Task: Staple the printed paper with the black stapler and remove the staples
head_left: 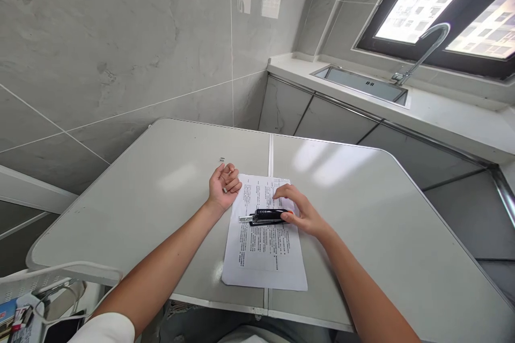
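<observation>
A black stapler (269, 215) lies across a stack of printed paper sheets (263, 262), its metal tray sticking out to the left. My right hand (301, 210) is at the stapler's right end, with the thumb resting on it and the index finger reaching over the paper; its other fingers are partly hidden. My left hand (223, 187) rests palm up at the paper's upper left edge, fingers half curled, holding a small strip of staples (225, 190) in the palm. Just beyond its fingertips, small strips of staples (222, 159) lie on the table.
The light folding table (386, 236) has a seam running down its middle, under the paper. Behind it stand a grey tiled wall (120, 37) and a counter with a sink (362, 86) and a tap (426, 51). A white basket (60, 273) with assorted items is at the lower left.
</observation>
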`<control>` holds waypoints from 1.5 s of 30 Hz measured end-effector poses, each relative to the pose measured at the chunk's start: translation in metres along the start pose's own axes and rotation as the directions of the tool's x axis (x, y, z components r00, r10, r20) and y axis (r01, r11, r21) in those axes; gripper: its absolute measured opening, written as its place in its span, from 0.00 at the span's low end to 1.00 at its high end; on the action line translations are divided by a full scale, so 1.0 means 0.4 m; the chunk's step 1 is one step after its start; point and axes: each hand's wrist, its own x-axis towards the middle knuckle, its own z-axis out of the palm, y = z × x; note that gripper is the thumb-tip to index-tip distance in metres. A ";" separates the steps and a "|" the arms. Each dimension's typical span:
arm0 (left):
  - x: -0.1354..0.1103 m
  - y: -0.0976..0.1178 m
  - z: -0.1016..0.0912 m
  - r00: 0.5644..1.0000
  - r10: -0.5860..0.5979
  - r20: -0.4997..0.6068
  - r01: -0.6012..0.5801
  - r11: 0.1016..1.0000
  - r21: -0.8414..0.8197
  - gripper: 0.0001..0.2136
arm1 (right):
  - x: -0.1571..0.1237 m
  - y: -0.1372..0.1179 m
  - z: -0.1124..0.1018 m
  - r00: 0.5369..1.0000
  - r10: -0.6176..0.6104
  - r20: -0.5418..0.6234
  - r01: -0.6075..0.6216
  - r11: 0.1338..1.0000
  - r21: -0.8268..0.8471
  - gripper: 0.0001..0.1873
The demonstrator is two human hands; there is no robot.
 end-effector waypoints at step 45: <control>-0.022 -0.008 0.027 0.990 -0.100 0.097 0.092 0.992 0.088 0.14 | 0.267 -0.167 0.215 0.906 -0.214 0.365 0.422 0.503 -0.754 0.12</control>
